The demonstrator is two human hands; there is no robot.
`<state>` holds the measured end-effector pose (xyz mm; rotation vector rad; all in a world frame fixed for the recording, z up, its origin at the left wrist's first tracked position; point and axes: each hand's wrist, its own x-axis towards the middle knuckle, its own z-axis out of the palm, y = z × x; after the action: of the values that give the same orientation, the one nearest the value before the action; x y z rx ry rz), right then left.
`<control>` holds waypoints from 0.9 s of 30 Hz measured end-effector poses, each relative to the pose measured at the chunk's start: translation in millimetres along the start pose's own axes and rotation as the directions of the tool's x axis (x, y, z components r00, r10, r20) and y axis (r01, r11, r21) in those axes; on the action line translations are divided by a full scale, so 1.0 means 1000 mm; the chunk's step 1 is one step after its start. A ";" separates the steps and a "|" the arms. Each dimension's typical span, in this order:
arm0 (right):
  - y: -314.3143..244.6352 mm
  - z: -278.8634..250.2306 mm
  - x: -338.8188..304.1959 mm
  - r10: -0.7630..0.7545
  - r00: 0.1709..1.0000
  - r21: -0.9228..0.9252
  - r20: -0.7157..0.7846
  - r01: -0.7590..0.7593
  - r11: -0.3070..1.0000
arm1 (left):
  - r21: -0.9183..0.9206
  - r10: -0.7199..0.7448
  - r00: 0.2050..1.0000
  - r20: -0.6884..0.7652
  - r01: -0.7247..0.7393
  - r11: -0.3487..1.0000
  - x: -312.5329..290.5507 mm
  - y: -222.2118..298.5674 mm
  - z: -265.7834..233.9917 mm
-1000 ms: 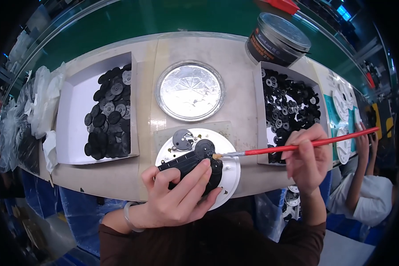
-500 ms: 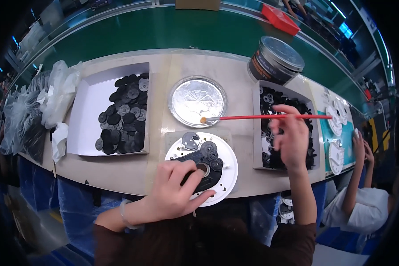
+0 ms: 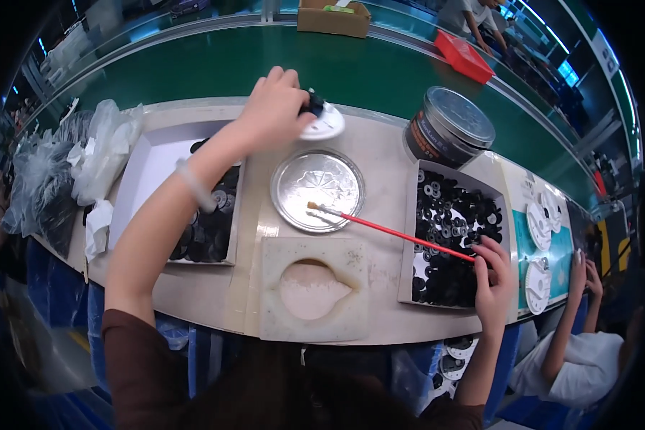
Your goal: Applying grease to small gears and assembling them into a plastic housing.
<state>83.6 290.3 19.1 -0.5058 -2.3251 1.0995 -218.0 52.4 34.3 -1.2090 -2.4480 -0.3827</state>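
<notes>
My left hand [image 3: 276, 107] reaches to the far edge of the bench, closed on a white round plate [image 3: 325, 123] that carries black parts. The plate is tilted and blurred, and my fingers hide some of it. My right hand [image 3: 493, 279] is at the right-hand box of small black gears [image 3: 448, 215], fingers bent around the handle end of a red paintbrush [image 3: 408, 237]. The brush's bristles are over a round silver lid [image 3: 294, 179]. In front of me lies a pale square block [image 3: 274, 315] with a rounded, pointed hollow.
A white box [image 3: 147, 168] with dark discs stands left, partly under my left forearm, beside plastic bags [image 3: 104, 154]. A metal tin [image 3: 451, 125] stands back right. Beyond runs a green conveyor [image 3: 193, 75] with a red tray [image 3: 464, 56]. Another person's hands [image 3: 584, 276] are at right.
My left hand has lifted the white plate off the block and carried it to the far edge. My right hand has moved nearer me, and the brush now slants down to the right.
</notes>
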 end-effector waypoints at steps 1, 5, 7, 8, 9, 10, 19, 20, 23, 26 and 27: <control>-0.001 -0.006 -0.004 -0.156 0.987 -0.186 -0.029 0.148 0.971 | 0.115 -0.005 1.000 -0.007 0.006 0.993 0.009 -0.019 0.016; 0.001 -0.056 -0.048 -0.253 0.962 -0.246 -0.101 0.222 0.943 | 0.363 0.034 0.999 -0.018 -0.025 0.931 0.047 -0.066 0.055; 0.014 -0.077 -0.076 -0.287 0.934 -0.249 -0.213 0.232 0.940 | 0.567 0.046 0.994 -0.097 0.017 0.823 0.062 -0.082 0.067; 0.019 -0.084 -0.088 -0.217 0.934 -0.225 -0.285 0.155 0.962 | 0.586 -0.016 0.994 -0.107 0.076 0.807 0.066 -0.091 0.071; 0.023 -0.091 -0.101 -0.141 0.921 -0.201 -0.362 0.070 0.977 | 0.597 -0.067 0.991 -0.118 0.124 0.792 0.074 -0.097 0.078; 0.037 -0.100 -0.118 -0.072 0.901 -0.224 -0.427 -0.028 0.974 | 0.616 -0.109 0.989 -0.100 0.147 0.774 0.079 -0.098 0.081; 0.115 -0.125 -0.172 0.549 0.583 -0.292 -0.599 -0.797 0.528 | 0.268 -0.087 0.996 -0.015 0.088 0.959 0.094 -0.059 0.029; 0.139 -0.125 -0.180 0.600 0.589 -0.474 -0.542 -0.803 0.360 | 0.172 0.041 0.998 -0.039 -0.034 0.985 0.087 -0.051 0.016; 0.209 -0.118 -0.208 0.710 0.503 -0.537 -0.494 -0.818 0.206 | -0.191 0.159 0.980 -0.116 -0.179 0.965 0.054 0.001 -0.007; 0.302 -0.110 -0.237 0.736 0.426 -0.294 -0.527 -0.903 0.312 | -0.184 0.324 0.935 -0.141 -0.347 0.920 0.009 0.056 -0.050; 0.334 -0.107 -0.247 0.735 0.406 -0.201 -0.543 -0.913 0.356 | -0.170 0.341 0.929 -0.146 -0.363 0.916 -0.007 0.072 -0.060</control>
<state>381.4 425.0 -258.5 -2.1330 -1.8904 0.6336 -143.1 65.5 89.9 -1.6283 -2.0760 -0.5762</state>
